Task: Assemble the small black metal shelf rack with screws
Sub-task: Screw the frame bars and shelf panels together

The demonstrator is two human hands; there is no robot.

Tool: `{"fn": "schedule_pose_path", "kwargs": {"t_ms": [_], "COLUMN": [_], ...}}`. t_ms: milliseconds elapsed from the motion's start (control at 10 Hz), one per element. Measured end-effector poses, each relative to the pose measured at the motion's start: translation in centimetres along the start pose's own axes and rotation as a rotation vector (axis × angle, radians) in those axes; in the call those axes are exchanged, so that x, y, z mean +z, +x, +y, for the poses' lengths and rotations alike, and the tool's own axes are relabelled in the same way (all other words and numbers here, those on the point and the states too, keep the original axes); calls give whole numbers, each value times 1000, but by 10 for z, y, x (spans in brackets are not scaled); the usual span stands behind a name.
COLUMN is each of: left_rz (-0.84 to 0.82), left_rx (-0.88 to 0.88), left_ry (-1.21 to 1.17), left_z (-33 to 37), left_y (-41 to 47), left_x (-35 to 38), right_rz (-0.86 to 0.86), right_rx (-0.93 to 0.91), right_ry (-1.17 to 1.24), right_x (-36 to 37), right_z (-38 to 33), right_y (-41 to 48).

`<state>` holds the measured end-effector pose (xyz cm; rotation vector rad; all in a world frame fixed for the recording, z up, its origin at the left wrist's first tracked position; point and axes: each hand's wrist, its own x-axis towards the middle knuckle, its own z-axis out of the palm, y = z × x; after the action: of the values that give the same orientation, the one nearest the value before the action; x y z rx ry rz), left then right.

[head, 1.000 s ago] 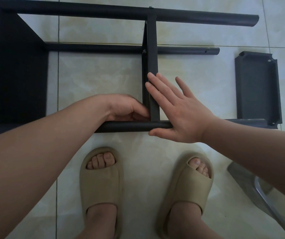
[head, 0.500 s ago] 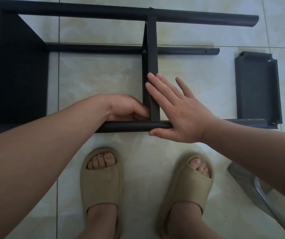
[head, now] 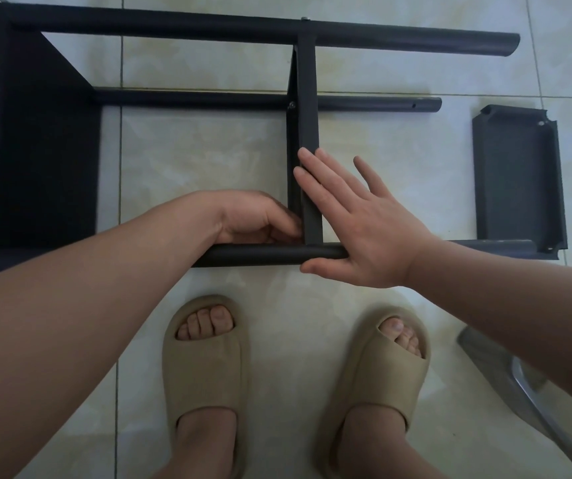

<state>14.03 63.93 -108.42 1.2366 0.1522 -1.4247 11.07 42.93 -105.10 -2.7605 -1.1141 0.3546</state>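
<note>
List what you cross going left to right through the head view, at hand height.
end panel of the rack → left hand, fingers curled at the joint → middle shelf, seen edge-on → right hand, flat against that shelf → loose shelf tray

The rack (head: pixel 307 140) is black metal with a matt painted coat, flat and even on the broad panel (head: pixel 42 150) at the left of the frame. The near tube (head: pixel 264 252), under my right hand (head: pixel 364 229), is smooth and carries a faint sheen along its top. The small screw head (head: pixel 291 104) looks like bare bright metal. The loose shelf tray (head: pixel 516 181) at the right has the same matt finish, a little greyer. The floor tiles (head: pixel 201 150) are glossy, cream with a marbled pattern. My slippers (head: pixel 201 371) look like soft matt foam or rubber, beige. At the lower right a curved bar (head: pixel 533 395) is polished, mirror-bright metal.
</note>
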Motion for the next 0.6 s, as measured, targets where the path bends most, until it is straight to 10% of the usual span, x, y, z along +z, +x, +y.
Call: {"fn": "schedule_pose_path", "kwargs": {"t_ms": [600], "left_rz": [14], "left_rx": [8], "left_ry": [10], "left_z": [2], "left_y": [-2], "left_x": [3], "right_rz": [12], "right_rx": [1], "right_ry": [3], "right_x": [1], "right_z": [0], "right_y": [0]}}
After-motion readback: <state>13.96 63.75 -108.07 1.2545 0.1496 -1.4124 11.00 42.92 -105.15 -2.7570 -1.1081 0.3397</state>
